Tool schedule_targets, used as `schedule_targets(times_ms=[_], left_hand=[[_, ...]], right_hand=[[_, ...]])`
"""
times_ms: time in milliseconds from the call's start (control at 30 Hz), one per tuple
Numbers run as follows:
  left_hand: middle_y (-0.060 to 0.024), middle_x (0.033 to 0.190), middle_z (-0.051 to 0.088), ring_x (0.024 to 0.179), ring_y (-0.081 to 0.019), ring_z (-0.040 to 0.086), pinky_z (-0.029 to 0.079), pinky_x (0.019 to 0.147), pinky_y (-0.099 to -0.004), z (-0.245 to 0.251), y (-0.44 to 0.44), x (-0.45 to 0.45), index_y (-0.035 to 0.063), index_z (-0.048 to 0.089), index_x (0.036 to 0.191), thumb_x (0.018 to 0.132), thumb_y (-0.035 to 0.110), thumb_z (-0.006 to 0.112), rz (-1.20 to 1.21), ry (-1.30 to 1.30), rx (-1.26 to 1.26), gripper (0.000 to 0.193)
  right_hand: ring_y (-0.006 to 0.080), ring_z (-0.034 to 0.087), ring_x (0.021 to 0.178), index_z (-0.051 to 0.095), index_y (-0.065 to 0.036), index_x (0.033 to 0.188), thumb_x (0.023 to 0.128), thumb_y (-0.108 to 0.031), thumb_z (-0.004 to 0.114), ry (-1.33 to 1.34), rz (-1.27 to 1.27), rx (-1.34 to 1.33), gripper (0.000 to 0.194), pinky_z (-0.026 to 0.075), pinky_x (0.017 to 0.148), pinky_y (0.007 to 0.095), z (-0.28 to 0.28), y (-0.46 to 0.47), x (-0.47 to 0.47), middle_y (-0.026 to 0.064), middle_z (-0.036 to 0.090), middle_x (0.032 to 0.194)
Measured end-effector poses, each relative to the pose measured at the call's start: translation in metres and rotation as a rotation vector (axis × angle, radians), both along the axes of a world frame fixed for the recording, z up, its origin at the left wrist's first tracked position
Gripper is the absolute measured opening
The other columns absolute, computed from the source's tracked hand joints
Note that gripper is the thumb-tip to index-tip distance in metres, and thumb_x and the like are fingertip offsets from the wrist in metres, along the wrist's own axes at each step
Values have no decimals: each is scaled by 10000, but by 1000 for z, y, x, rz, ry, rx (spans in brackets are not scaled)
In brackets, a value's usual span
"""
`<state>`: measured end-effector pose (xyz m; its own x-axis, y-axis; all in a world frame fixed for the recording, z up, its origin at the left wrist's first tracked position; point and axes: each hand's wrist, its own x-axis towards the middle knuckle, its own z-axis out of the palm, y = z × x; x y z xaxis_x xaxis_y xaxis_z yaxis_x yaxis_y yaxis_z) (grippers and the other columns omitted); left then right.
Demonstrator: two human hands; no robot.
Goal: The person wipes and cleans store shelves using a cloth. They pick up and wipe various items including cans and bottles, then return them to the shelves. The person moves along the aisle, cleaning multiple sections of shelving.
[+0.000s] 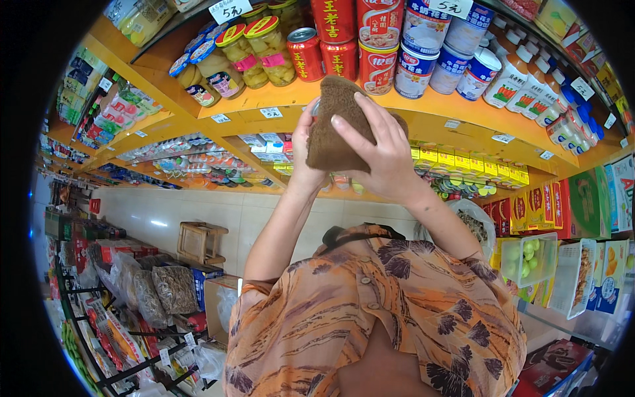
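Observation:
A brown cloth is spread between my two hands, in front of the yellow shelf edge. My right hand presses on it from the right with fingers spread. My left hand grips from the left, around a can of which only a bit of silvery rim and red side shows; the cloth hides the rest. Just beyond stand red drink cans and a red porridge can on the shelf.
Glass jars of fruit stand left of the cans; white-and-blue cans and juice bottles stand right. Lower shelves hold yellow boxes. A wooden stool is on the tiled floor, and bagged dry goods lie lower left.

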<state>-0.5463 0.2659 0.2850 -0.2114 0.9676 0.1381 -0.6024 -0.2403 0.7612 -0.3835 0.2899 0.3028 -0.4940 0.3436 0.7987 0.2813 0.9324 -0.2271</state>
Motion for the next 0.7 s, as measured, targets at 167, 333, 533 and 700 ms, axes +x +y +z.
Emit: schedule_targets(times_ms=[167, 333, 533, 700], left_hand=[[-96, 1234, 629, 1081, -170, 646, 548, 940, -316, 3, -7, 0, 11, 439, 1398, 797, -45, 755, 67, 196, 109, 681], [-100, 1225, 633, 1042, -171, 665, 564, 911, -312, 12, -12, -4, 0, 451, 1387, 769, -14, 795, 18, 165, 155, 708], [-94, 1240, 625, 1119, -176, 626, 507, 999, -342, 18, -8, -13, 3, 457, 1386, 776, 5, 798, 16, 139, 182, 699], [-95, 1253, 615, 1137, -173, 613, 487, 1026, -345, 16, -7, -14, 1, 449, 1389, 784, 6, 794, 53, 132, 173, 697]], right_hand=[[309, 573, 1202, 479, -55, 1419, 851, -252, 738, 259, 120, -466, 655, 445, 1024, 394, -11, 8, -3, 193, 539, 1366], [187, 556, 1222, 428, 3, 1428, 1027, -415, 513, 560, 449, -1398, 585, 456, 1014, 331, -2, 21, 7, 124, 564, 1346], [201, 559, 1252, 401, -38, 1461, 1028, -505, 440, 734, 573, -1897, 637, 465, 1034, 355, -41, 26, 6, 117, 528, 1412], [214, 568, 1249, 394, -37, 1462, 1025, -533, 413, 752, 654, -1967, 661, 465, 1051, 377, -27, 12, 4, 131, 533, 1409]])
